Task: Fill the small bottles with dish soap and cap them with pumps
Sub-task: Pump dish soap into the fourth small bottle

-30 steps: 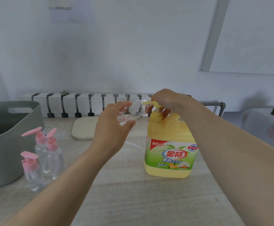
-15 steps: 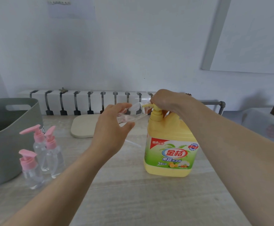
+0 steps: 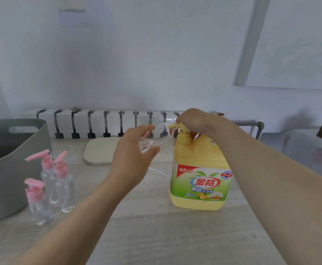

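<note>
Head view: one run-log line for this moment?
left hand holds small bottle at spout | right hand grips pump of soap jug

Open tabletop (image 3: 137, 226) between pump bottles (image 3: 60, 186) and jug (image 3: 200, 178) (apparently)

1. Our right hand (image 3: 192, 119) hides most of the soap jug (image 3: 200, 169) pump head (image 3: 182, 133).
2. Just left of the jug, the small bottle (image 3: 152, 139) in our left hand (image 3: 131, 159) blurs; fill unclear.
3. Far left of the jug, the grey tub (image 3: 12, 169) is cut off.
</note>
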A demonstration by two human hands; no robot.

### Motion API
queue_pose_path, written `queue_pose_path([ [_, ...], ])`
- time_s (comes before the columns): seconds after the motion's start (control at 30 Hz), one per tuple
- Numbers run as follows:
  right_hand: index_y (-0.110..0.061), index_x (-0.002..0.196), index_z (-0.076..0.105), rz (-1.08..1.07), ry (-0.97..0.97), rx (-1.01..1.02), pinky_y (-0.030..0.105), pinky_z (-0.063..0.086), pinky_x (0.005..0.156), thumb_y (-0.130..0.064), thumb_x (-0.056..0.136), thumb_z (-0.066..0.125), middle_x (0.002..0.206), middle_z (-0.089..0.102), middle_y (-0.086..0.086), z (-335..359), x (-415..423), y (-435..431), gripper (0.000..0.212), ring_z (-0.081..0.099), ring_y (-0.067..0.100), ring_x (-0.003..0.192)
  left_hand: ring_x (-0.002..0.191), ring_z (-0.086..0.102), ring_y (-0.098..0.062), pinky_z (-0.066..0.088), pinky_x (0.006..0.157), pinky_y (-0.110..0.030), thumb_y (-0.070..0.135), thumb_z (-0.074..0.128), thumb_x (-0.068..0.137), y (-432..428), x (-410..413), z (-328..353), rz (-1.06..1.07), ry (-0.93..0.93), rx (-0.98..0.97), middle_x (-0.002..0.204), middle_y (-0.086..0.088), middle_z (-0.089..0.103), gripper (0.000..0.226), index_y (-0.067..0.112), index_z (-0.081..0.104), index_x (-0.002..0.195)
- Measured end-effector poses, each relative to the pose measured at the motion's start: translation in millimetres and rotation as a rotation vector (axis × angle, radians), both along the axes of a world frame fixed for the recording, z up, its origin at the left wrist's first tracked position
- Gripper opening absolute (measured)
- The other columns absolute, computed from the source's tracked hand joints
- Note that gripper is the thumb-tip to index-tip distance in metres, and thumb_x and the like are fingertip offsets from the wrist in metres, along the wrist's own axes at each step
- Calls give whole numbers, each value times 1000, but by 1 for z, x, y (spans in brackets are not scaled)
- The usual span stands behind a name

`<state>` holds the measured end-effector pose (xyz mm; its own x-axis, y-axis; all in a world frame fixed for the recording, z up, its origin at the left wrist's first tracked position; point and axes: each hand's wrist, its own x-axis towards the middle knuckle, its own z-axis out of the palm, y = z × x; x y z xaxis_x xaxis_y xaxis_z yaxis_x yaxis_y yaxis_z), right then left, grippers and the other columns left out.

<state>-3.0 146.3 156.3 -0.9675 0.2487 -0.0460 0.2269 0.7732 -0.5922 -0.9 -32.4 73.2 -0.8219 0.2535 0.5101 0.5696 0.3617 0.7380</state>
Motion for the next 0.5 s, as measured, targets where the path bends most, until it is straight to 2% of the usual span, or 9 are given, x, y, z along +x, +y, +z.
queue_pose_path([
  [0.07,-11,67,55,-39,76,-67,23,42,50,-11,92,41,48,61,-8,1,4,2,29,55,24,66,95,51,5,37,78,-10,20,73,84,1,0,4,10,16,7,115,13,57,48,37,57,126],
  [0.1,-13,67,56,-66,104,-127,19,42,45,-18,91,41,44,61,-8,2,6,3,28,54,20,59,95,51,5,34,76,-5,20,73,84,0,0,6,15,27,1,115,13,57,48,37,57,126],
  [0.17,-17,69,60,-90,138,-228,18,44,46,-29,88,42,48,65,-6,2,8,6,30,55,20,56,96,50,5,30,74,-3,21,73,84,0,-1,9,20,42,-16,117,12,57,48,37,56,126],
  [0.3,-12,80,69,-57,108,-364,35,52,70,-45,85,38,77,75,14,4,11,7,46,60,30,66,95,48,5,30,72,-4,23,72,85,-1,0,11,31,50,-23,118,11,57,47,39,55,126],
  [0.43,-13,82,69,-90,98,-368,35,52,72,-52,88,35,77,75,14,8,12,8,52,61,29,66,97,49,2,29,71,-4,23,72,85,1,0,12,39,55,-27,119,10,57,48,39,55,127],
  [0.5,-14,87,66,-92,101,-357,33,52,68,-57,89,36,71,74,9,8,12,8,53,64,27,62,99,49,0,31,73,-6,23,73,85,1,-1,11,41,57,-28,119,10,58,48,38,55,127],
])
